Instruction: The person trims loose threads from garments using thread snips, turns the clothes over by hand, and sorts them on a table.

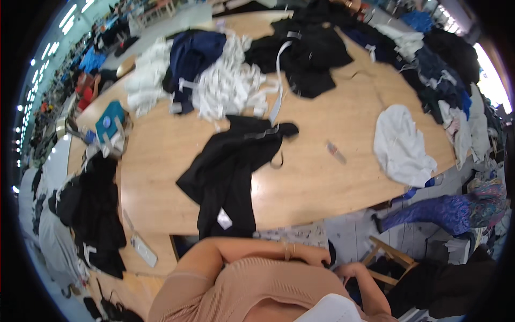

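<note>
My left forearm crosses in front of my body to the right, and my left hand (314,254) is closed beside a dark edge past the table's front. Close by, my right hand (350,270) is bent inward with its fingers curled. What either hand holds is too dark and small to make out. A black garment (228,166) lies spread on the table before me, its lower part hanging toward the front edge. On it are a small white label (224,219) and a strip near its top.
On the wooden table (316,188) lie white strips (230,88), navy cloth (196,51), black garments (314,51), a white cloth (402,145) and a small cutter-like tool (336,152). Black cloth (94,209) hangs at left. A wooden stool (391,257) and a person in patterned trousers (440,213) are at right.
</note>
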{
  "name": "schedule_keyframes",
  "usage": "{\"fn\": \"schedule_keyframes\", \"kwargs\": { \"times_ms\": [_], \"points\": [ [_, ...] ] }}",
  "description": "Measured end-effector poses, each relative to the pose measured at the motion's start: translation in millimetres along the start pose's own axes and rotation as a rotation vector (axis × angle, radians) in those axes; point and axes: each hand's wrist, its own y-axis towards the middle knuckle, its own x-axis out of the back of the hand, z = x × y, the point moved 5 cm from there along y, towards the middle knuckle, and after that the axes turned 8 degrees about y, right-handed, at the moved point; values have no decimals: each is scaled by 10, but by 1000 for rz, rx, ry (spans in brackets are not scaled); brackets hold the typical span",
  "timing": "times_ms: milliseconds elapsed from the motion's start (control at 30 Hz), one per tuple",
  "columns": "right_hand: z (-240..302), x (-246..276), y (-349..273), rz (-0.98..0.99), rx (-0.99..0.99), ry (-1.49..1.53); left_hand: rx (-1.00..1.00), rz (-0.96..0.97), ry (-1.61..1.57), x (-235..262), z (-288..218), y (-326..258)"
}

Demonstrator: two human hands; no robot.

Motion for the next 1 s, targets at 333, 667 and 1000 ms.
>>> {"fn": "schedule_keyframes", "kwargs": {
  "times_ms": [333, 667, 1000],
  "points": [
    [774, 332, -898, -825, 226, -708, 184, -562, 35, 790, -216, -1096],
    [2777, -264, -1929, -1379, 1417, -360, 421, -1425, 938, 2492, -281, -1737],
    [2812, -625, -1488, -952, 1423, -158, 160, -1452, -240, 2863, 65, -2051]
  ]
}}
